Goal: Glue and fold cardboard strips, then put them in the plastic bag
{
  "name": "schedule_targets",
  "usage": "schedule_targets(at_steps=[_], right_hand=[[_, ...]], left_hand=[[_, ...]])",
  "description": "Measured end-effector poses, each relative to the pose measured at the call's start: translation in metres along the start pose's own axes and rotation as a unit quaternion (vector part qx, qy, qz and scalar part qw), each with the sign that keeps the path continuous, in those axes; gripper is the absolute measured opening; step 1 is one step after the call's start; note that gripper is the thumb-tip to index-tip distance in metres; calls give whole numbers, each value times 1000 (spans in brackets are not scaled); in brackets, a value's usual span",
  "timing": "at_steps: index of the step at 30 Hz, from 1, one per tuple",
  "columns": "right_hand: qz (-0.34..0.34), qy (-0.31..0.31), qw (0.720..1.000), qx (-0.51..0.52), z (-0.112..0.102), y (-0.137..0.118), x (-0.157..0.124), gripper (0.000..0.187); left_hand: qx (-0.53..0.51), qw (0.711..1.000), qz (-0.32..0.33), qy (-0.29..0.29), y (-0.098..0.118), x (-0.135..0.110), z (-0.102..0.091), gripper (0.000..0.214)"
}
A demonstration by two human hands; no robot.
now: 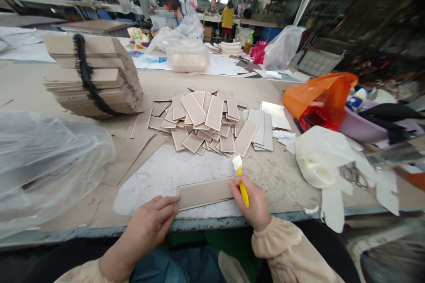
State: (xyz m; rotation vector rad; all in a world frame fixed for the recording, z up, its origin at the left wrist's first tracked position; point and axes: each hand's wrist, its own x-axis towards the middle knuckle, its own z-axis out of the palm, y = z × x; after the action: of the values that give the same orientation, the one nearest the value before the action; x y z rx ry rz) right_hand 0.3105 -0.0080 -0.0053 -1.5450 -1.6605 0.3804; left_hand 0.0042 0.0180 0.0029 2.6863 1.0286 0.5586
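Observation:
A long beige rectangular panel with a pale border and dark edge lies near the table's front edge. My left hand pinches its left end between thumb and fingers. In my right hand is a brush with a yellow handle, its bristles coated in white paste and pointing away from me. The fingertips of that hand also touch the panel's right end. Beyond the panel, a loose heap of smaller beige rectangular pieces is spread over the table. A white sheet lies under the panel.
A tall stack of beige boards tied with a black band stands back left. Clear plastic sheeting covers the left side. At right are a cut white plastic jug, scissors and an orange bag. People work at tables behind.

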Motion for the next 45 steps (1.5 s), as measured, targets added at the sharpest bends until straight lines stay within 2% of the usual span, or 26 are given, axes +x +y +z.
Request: schedule_targets(at_steps=[10,16,21,25,29,31,36,45], right_hand=[[-2,0,999,-33,1,2,1,16],[-11,5,998,-67,4,5,-1,11],[-57,5,994,-95,3,7,-3,10],[-141,-51,987,-59,8,-8,-8,13],[-213,-127,968,-26,27,-27,-19,1],[-229,-156,960,-33,36,-32,-24,11],[-211,-178,960,-42,42,-34,-27,25],[-136,-177,974,-44,32,-29,-26,48]], left_hand=[[39,999,6,-9,-5,-1,4,20],[49,999,9,7,-4,-1,4,20],[50,999,9,8,-4,0,4,20],[63,998,25,17,-6,-1,5,21],[69,997,36,31,-9,-2,7,23],[68,996,37,34,-9,-1,7,23],[60,997,34,26,-8,1,7,21],[66,997,18,21,-5,0,6,23]])
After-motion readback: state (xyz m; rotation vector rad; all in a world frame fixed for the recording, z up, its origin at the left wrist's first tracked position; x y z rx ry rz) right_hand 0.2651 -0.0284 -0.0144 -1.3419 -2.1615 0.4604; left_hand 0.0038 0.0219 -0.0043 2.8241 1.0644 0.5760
